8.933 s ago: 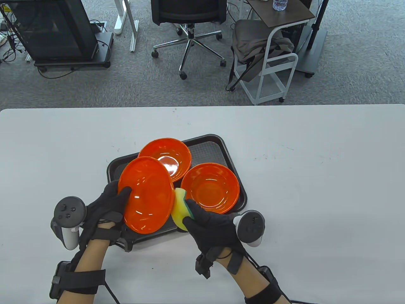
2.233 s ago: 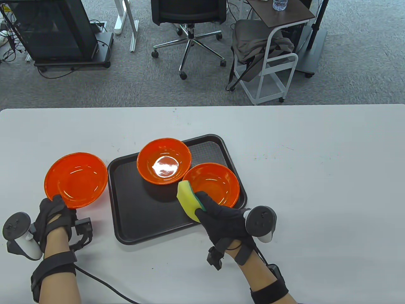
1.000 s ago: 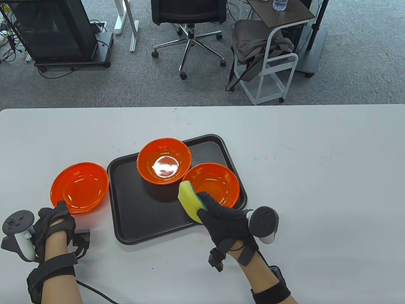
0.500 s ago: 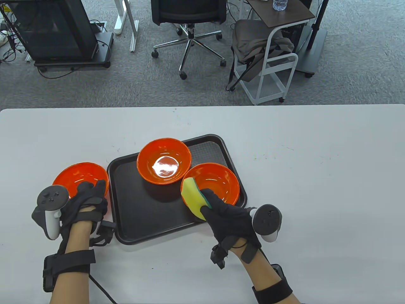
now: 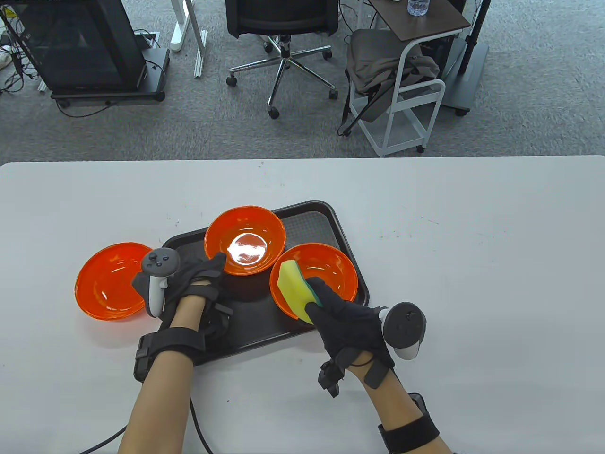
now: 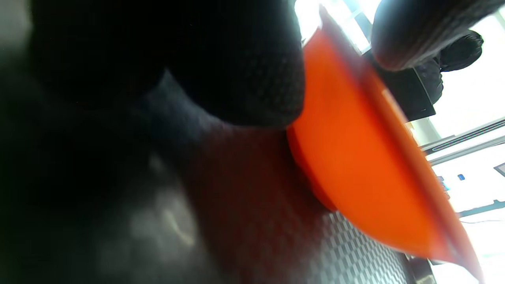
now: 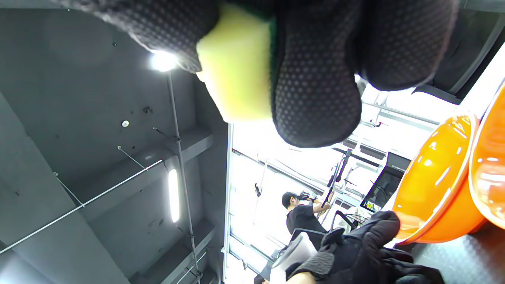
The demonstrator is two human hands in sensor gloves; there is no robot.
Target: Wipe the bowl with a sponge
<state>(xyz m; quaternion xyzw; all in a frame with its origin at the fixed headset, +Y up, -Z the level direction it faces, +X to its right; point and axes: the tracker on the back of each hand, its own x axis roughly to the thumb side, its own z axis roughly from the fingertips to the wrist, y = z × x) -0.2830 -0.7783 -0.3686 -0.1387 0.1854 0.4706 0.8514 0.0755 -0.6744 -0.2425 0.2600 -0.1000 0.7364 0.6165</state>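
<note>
Three orange bowls are in the table view. One (image 5: 109,283) sits on the white table left of the black tray (image 5: 255,331). Two stand on the tray, a back one (image 5: 246,239) and a front right one (image 5: 326,276). My left hand (image 5: 215,265) reaches onto the tray and its fingers (image 6: 244,79) straddle the back bowl's (image 6: 355,157) near rim, one against the outer wall. My right hand (image 5: 314,295) grips a yellow and green sponge (image 5: 295,293) over the front bowl's near left rim. The sponge (image 7: 236,71) also shows in the right wrist view.
The table's far edge (image 5: 302,160) runs across the view. Beyond it stand an office chair (image 5: 283,28) and a white cart (image 5: 406,94) on the floor. Bare white table (image 5: 472,265) lies to the right of the tray.
My left hand has let go of the left bowl on the table and moved right onto the tray to the back bowl. My right hand has carried the sponge over the front bowl's rim.
</note>
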